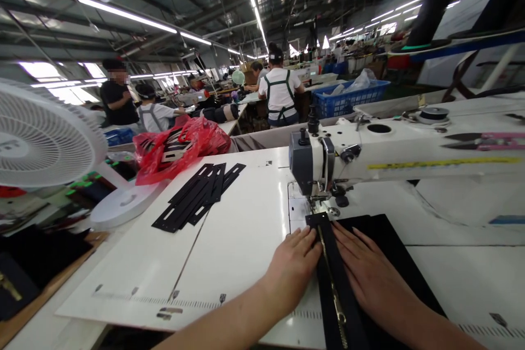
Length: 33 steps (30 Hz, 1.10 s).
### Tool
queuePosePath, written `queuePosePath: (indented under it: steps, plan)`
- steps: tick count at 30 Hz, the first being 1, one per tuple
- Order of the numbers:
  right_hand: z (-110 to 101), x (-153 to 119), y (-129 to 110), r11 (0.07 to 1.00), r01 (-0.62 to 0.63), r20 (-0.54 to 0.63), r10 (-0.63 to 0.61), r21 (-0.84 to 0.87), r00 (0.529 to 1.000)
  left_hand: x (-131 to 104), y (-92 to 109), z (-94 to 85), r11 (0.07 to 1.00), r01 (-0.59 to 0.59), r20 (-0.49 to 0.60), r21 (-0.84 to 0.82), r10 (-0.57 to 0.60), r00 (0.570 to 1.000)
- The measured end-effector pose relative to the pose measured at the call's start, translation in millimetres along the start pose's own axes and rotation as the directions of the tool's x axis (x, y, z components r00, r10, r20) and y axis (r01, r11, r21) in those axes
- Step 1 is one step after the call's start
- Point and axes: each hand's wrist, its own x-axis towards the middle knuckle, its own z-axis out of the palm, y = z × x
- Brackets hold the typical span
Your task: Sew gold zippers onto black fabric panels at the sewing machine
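Observation:
A black strip with a gold metal zipper (327, 257) lies lengthwise on the sewing table, its far end just in front of the needle area of a white sewing machine (394, 147). My left hand (293, 262) rests at the strip's left edge, fingers stretched forward and tips pressing on it. Flat along its right side lies my right hand (369, 268), fingers extended together. The zipper pull (339, 311) hangs toward me at the near end. Beneath my right hand spreads a larger black fabric panel (394, 246), partly hidden by hand and forearm.
Several black slotted pieces (200, 194) are piled on the white table (238, 257), left of the machine. Behind them sits a red plastic bag (180, 145); a white fan (45, 136) stands at left. Pink-handled snips (488, 141) lie on the machine arm. Co-workers (281, 90) sit beyond.

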Motion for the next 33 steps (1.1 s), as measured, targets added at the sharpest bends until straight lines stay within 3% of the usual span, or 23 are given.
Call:
queuePosePath:
  steps: [6,12,21,33]
  plan:
    - [-1,4,-5,0.998,-0.054,-0.026,0.054,-0.012,0.998,1,-5,1.4,1.000,0.005,0.066,-0.003,-0.005,0.998]
    - [-7,6,-11,0.992,-0.112,0.051,0.109,0.054,0.993,-4,-12,9.5,0.998,-0.056,0.012,0.041,0.055,0.998]
    - [-18,10,-13,0.944,-0.214,0.165,0.176,0.251,0.970,-7,-17,8.8,0.993,-0.095,0.029,0.073,0.093,0.995]
    - [-17,8,-16,0.920,-0.257,0.210,0.200,0.295,0.957,-8,-17,9.1,0.991,-0.094,0.069,0.097,0.087,0.994]
